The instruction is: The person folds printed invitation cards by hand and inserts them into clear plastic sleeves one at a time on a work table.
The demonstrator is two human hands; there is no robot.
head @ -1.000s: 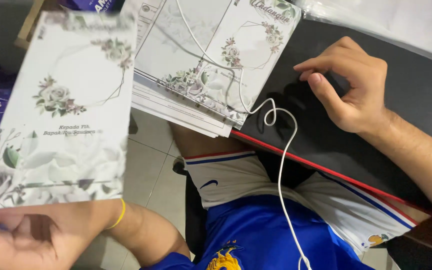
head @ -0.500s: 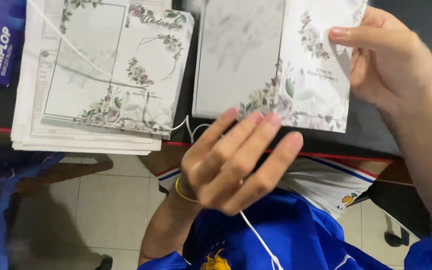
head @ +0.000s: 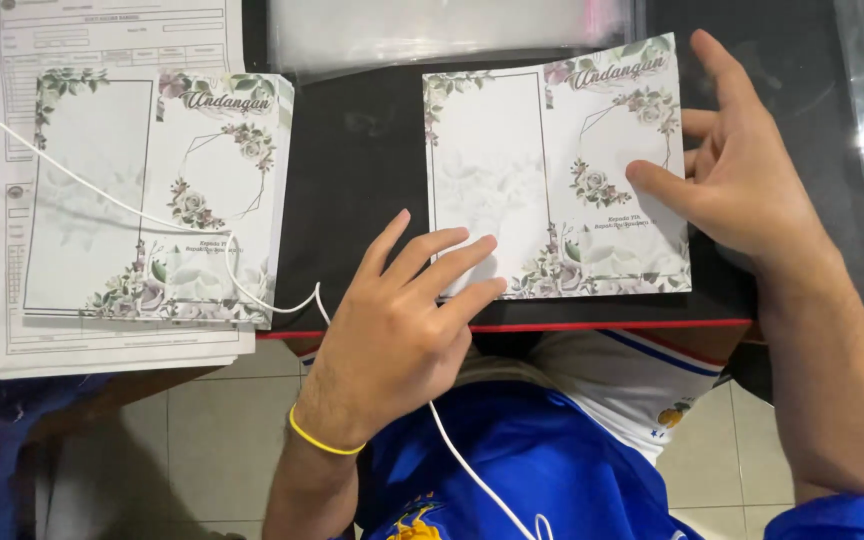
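Floral-printed white paper card (head: 557, 175), unfolded flat, now lies on the black table (head: 362, 160) at centre right, where half a second ago the right hand held it up. A stack of matching floral cards (head: 152, 195) sits on printed forms (head: 102, 40) at far left, crossed by a white cable (head: 252, 295). The right hand (head: 742, 180), fingers spread, presses the card's right panel; the left hand (head: 402, 320), open, flattens its near edge.

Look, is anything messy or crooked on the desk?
A white cable trails loose across the stack of flowery cards, which sits a little askew on forms. The card under both hands lies slightly tilted.
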